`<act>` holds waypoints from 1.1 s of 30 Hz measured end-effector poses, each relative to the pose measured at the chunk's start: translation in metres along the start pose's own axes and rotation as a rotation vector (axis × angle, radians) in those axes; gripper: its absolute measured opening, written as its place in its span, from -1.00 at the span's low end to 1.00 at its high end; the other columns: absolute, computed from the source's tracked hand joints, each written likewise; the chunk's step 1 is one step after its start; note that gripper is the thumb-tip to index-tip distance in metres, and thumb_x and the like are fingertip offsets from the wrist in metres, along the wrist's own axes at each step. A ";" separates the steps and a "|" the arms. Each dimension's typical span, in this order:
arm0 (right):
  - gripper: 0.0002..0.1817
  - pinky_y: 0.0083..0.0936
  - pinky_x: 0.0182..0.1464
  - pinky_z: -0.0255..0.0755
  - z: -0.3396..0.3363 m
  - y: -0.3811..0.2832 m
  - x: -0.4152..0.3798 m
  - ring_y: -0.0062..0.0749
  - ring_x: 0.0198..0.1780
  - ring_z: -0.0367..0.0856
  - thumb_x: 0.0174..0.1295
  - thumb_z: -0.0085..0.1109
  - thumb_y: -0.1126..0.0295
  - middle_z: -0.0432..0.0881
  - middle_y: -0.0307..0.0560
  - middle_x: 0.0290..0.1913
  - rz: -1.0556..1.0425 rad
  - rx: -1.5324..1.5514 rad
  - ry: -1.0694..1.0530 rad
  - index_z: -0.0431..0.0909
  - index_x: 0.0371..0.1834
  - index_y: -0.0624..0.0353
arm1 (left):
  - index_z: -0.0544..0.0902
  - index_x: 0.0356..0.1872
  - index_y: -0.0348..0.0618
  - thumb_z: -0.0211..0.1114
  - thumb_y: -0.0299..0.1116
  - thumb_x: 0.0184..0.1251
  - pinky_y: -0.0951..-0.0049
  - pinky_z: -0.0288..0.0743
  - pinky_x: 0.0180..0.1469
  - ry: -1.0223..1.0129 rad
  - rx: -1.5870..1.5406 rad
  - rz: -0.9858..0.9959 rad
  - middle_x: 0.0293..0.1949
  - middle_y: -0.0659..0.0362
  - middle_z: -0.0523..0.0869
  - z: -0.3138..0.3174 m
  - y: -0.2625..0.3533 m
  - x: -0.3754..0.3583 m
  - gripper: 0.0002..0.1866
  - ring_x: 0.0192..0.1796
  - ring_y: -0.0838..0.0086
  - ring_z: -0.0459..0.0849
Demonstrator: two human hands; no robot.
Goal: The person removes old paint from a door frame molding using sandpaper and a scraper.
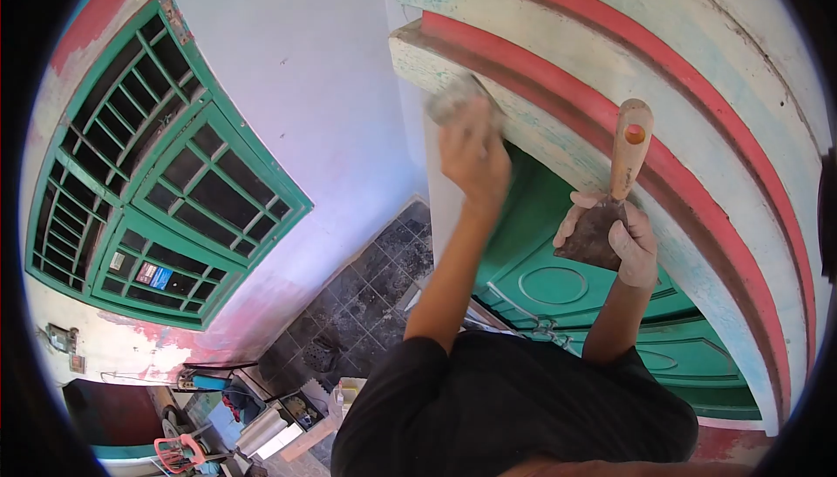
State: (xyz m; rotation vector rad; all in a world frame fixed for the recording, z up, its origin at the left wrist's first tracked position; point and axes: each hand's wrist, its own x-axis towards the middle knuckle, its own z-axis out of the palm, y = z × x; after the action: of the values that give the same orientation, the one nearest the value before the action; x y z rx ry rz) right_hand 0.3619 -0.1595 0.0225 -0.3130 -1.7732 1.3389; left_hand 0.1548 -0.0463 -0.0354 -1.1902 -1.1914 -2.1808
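My left hand [475, 159] reaches up and is closed round a greyish thing [451, 102], too smeared by motion to name its kind. That thing is against the lower end of the curved moulding [532, 132], where worn off-white paint shows bluish patches. In my right hand [641, 250], whose fingers have a whitish coating, is a putty knife [629, 159]. I hold it by its wide, stained metal blade, with the wooden handle pointing up and a hole near its end. The knife is in front of the moulding and the green door [558, 285].
Red and off-white bands [697, 111] curve overhead on the right. A green-framed window [196, 215] with grilles is in the left wall [305, 67]. Below are dirty dark floor tiles [370, 272]. Boxes, boards and a red-handled tool [179, 453] clutter the lower left.
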 end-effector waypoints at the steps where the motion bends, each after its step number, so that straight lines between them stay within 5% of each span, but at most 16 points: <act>1: -0.36 -0.30 0.08 0.58 0.000 0.000 0.001 -0.21 -0.04 0.71 0.65 -0.04 0.08 0.70 0.22 -0.06 0.003 0.009 0.002 0.37 0.48 0.49 | 0.84 0.03 -0.23 0.44 -0.61 0.28 0.23 0.54 0.25 -0.030 -0.055 0.009 -0.07 0.03 0.85 -0.003 0.006 -0.009 -0.70 0.08 0.16 0.77; 6: -0.35 -0.28 0.07 0.58 0.002 -0.001 0.002 -0.20 -0.04 0.72 0.64 -0.02 0.07 0.70 0.22 -0.06 0.013 0.031 0.020 0.38 0.47 0.49 | 0.83 0.04 -0.25 0.46 -0.63 0.26 0.30 0.59 0.07 0.001 -0.037 -0.016 -0.07 0.03 0.85 0.010 -0.008 0.034 -0.68 0.00 0.19 0.79; 15: -0.34 -0.27 0.06 0.59 0.002 -0.002 -0.006 -0.18 -0.03 0.72 0.63 -0.01 0.05 0.69 0.20 -0.06 0.061 0.072 0.030 0.38 0.46 0.50 | 0.84 0.04 -0.21 0.41 -0.68 0.17 0.26 0.57 0.21 -0.101 -0.074 0.099 0.02 0.00 0.85 -0.010 0.018 -0.028 -0.61 0.07 0.15 0.78; 21: -0.34 -0.27 0.07 0.61 -0.002 -0.005 -0.008 -0.18 -0.02 0.73 0.63 0.00 0.06 0.68 0.18 -0.03 0.033 0.048 0.007 0.39 0.47 0.50 | 0.83 0.02 -0.23 0.40 -0.69 0.21 0.22 0.56 0.22 0.044 -0.104 -0.038 0.03 0.01 0.85 0.021 -0.011 0.046 -0.65 0.10 0.17 0.79; 27: -0.35 -0.26 0.03 0.61 0.000 -0.003 -0.009 -0.18 -0.04 0.73 0.64 -0.01 0.07 0.69 0.19 -0.05 0.054 0.079 0.027 0.38 0.47 0.50 | 0.84 0.00 -0.26 0.44 -0.65 0.23 0.27 0.57 0.17 -0.124 -0.144 0.026 0.01 0.01 0.86 -0.015 0.031 -0.034 -0.70 0.10 0.14 0.78; 33: -0.36 -0.26 0.03 0.62 -0.003 -0.006 -0.008 -0.16 -0.04 0.73 0.64 -0.02 0.08 0.69 0.20 -0.05 0.021 0.066 0.004 0.38 0.47 0.50 | 0.82 0.06 -0.26 0.40 -0.65 0.29 0.24 0.55 0.22 0.031 -0.078 0.011 0.00 0.00 0.86 0.020 -0.016 0.049 -0.68 0.09 0.13 0.78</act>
State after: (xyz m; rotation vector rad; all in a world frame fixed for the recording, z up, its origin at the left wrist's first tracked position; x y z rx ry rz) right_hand 0.3706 -0.1649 0.0238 -0.2988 -1.7227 1.4078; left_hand 0.1265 -0.0180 0.0025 -1.1866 -1.0939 -2.2484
